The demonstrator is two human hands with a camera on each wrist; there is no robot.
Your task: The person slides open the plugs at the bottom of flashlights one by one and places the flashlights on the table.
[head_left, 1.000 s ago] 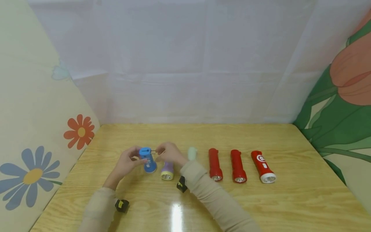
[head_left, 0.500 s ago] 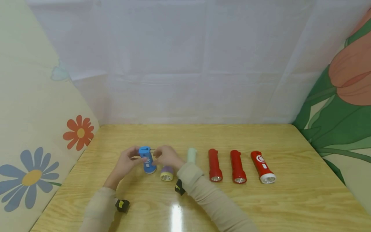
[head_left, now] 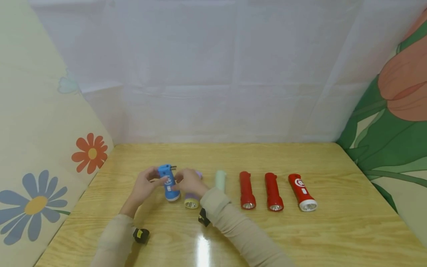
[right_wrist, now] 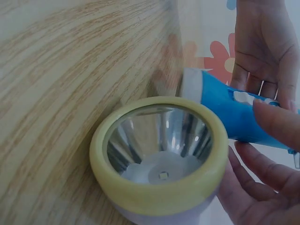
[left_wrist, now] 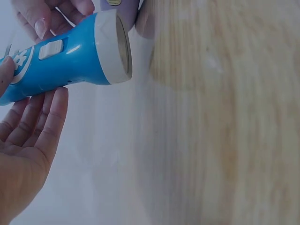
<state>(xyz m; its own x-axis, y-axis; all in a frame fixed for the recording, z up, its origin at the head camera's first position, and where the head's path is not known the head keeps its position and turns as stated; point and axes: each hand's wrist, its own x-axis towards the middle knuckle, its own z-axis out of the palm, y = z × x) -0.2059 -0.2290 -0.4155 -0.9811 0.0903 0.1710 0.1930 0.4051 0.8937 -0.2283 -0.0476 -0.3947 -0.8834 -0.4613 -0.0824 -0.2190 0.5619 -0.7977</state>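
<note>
A blue flashlight point(head_left: 172, 193) with a white rim stands nearly upright, head down and tilted, at the table's left. Its metal plug prongs point(head_left: 173, 168) jut right from the tail end. My left hand point(head_left: 144, 187) grips the body from the left, thumb across the front. From the right, my right hand point(head_left: 191, 181) holds the same body; in the right wrist view its thumb and fingers lie on opposite sides of the blue flashlight point(right_wrist: 236, 117). A purple flashlight with a yellow rim point(right_wrist: 215, 164) lies just under my right hand, partly hidden.
To the right, a pale green flashlight point(head_left: 220, 180), two plain red flashlights point(head_left: 247, 189) and a red one with a white head point(head_left: 301, 191) lie in a row on the wooden table point(head_left: 350, 230). A white cloth point(head_left: 213, 74) hangs behind.
The blue flashlight's tail end has tipped up and slightly left. My right hand has shifted left from beside the prongs onto the flashlight's body. The other flashlights have stayed put.
</note>
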